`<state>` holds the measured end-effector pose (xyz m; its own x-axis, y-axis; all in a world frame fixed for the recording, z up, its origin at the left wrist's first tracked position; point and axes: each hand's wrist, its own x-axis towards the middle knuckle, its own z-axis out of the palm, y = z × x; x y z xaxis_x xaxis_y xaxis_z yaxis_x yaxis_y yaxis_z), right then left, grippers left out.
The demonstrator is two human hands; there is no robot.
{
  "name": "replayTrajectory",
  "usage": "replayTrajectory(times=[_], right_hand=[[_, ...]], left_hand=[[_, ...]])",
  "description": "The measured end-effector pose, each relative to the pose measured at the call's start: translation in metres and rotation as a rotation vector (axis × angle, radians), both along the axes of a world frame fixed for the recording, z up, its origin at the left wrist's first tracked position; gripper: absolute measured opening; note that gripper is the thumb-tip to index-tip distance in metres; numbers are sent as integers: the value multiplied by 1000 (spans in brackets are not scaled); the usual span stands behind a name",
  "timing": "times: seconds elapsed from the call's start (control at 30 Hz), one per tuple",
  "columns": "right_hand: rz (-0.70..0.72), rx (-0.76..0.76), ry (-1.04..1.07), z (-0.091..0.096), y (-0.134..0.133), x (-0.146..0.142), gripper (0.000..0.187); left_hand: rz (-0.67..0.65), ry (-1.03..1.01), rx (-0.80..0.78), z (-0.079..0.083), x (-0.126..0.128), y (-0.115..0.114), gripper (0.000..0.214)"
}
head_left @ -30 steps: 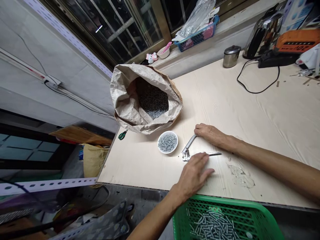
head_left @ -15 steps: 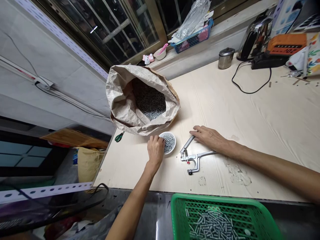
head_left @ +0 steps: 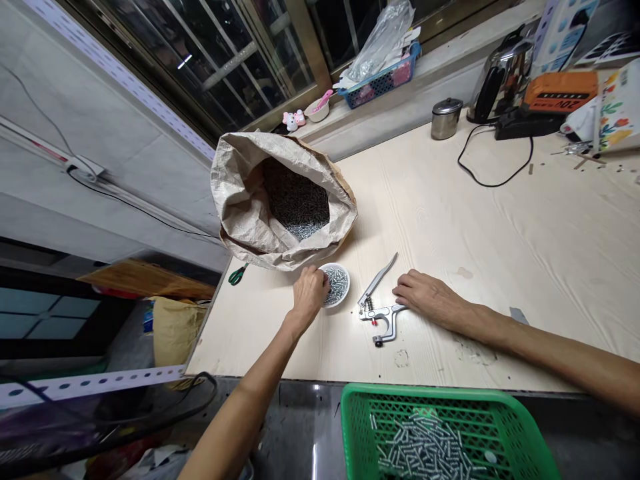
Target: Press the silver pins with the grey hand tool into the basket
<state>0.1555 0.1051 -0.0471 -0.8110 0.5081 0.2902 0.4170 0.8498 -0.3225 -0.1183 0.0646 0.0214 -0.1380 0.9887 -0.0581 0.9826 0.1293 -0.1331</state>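
My left hand (head_left: 311,293) reaches into a small white bowl (head_left: 343,294) of small metal pieces, fingers curled over them in a pinch. My right hand (head_left: 425,298) lies on the lower handle of silver hand pliers (head_left: 379,299) that rest on the pale wooden table (head_left: 500,227); its fingers curl over the handle. A big paper sack (head_left: 250,207) full of dark metal parts stands open just behind the bowl.
A green basket (head_left: 360,407) with several silver pins sits below the table's front edge. Green scissors (head_left: 238,273) lie at the left edge. A steel cup (head_left: 447,118), a kettle (head_left: 501,77), a black cable (head_left: 493,180) and an orange box (head_left: 560,90) stand at the back right.
My left hand went from beside the pliers to the white bowl. My right hand slid from the upper handle of the pliers down to the lower one.
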Motion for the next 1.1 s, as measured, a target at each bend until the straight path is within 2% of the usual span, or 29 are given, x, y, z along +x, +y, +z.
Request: replayTrajectory(times=[0.17, 0.27, 0.4, 0.5, 0.6, 0.73, 0.9, 1.1], right_hand=[[-11, 0, 41, -1, 0, 0, 25], [-4, -37, 30, 1, -1, 3, 23], [72, -82, 3, 3, -4, 6, 15], [75, -77, -23, -1, -6, 5, 10], [70, -69, -39, -5, -8, 3, 16], [128, -55, -28, 0, -10, 6, 23], [139, 41, -32, 7, -16, 11, 23], [138, 175, -25, 11, -20, 11, 27]], left_hand=[[63, -332, 229, 12, -2, -5, 8], [191, -724, 328, 22, 16, -23, 11], [449, -1256, 106, 19, 52, -53, 30], [616, -1439, -35, 6, 72, -67, 33], [671, -1495, -86, -7, 80, -73, 36], [645, -1439, -104, -18, 84, -76, 37], [623, -1358, -9, -24, 87, -81, 37], [603, -1288, 19, -26, 91, -88, 32]])
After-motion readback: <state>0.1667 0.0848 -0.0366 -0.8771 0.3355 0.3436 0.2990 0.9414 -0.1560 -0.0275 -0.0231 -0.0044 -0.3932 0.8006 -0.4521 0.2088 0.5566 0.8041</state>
